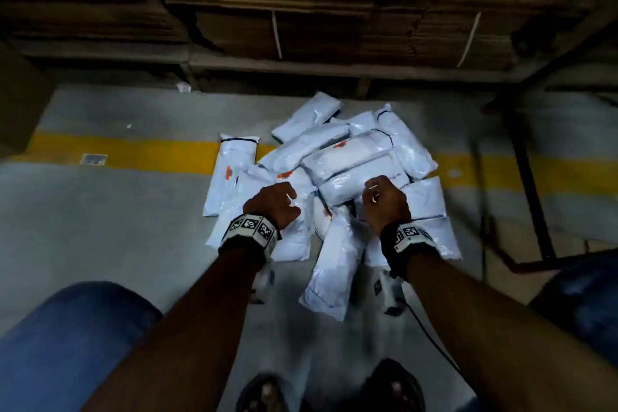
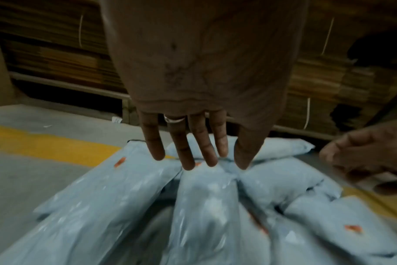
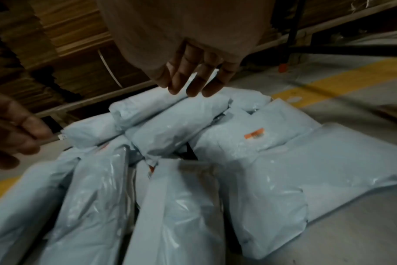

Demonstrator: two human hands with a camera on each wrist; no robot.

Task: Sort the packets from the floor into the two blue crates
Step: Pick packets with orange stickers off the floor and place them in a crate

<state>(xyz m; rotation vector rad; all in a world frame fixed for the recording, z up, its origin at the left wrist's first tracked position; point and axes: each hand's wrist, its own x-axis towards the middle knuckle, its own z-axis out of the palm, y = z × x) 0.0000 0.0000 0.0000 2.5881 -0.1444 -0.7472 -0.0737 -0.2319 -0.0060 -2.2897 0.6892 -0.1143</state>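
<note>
A heap of several pale blue-white plastic packets (image 1: 347,164) lies on the grey floor, some with small orange labels. My left hand (image 1: 287,199) hovers over the heap's near left side. In the left wrist view its fingers (image 2: 188,152) point straight down at a packet (image 2: 204,206) and hold nothing; contact cannot be told. My right hand (image 1: 381,191) is above the heap's near middle. Its fingers (image 3: 193,80) hang loosely bent over a rolled packet (image 3: 170,132), empty. No blue crate is in view.
Stacks of flattened cardboard (image 1: 301,10) on a low rack close off the far side. A yellow floor line (image 1: 133,152) runs under the heap. A black metal frame (image 1: 531,194) stands at the right. My blue-clad knees (image 1: 67,344) and sandalled feet (image 1: 267,391) are close in front.
</note>
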